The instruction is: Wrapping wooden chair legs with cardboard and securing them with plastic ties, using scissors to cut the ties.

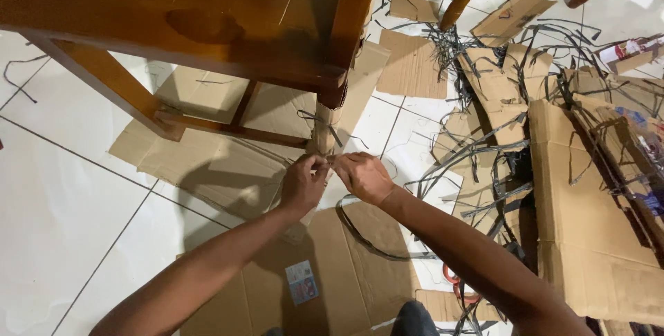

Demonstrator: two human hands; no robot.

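Fingertips of the left hand (303,182) and right hand (361,175) pinch a thin grey strap (330,159) between them, above flat brown cardboard (346,267). Beyond, a glossy wooden table leg (349,28) and tangled straps (484,170) on white tiles (62,191).

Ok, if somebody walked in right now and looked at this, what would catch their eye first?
Probably the two bare hands, left hand and right hand, meeting fingertip to fingertip at a thin dark plastic strap just below the leg of the glossy brown wooden table at upper left. Next, the heap of flattened brown cardboard sheets tangled with more dark straps, spread over the white tiled floor on the right.
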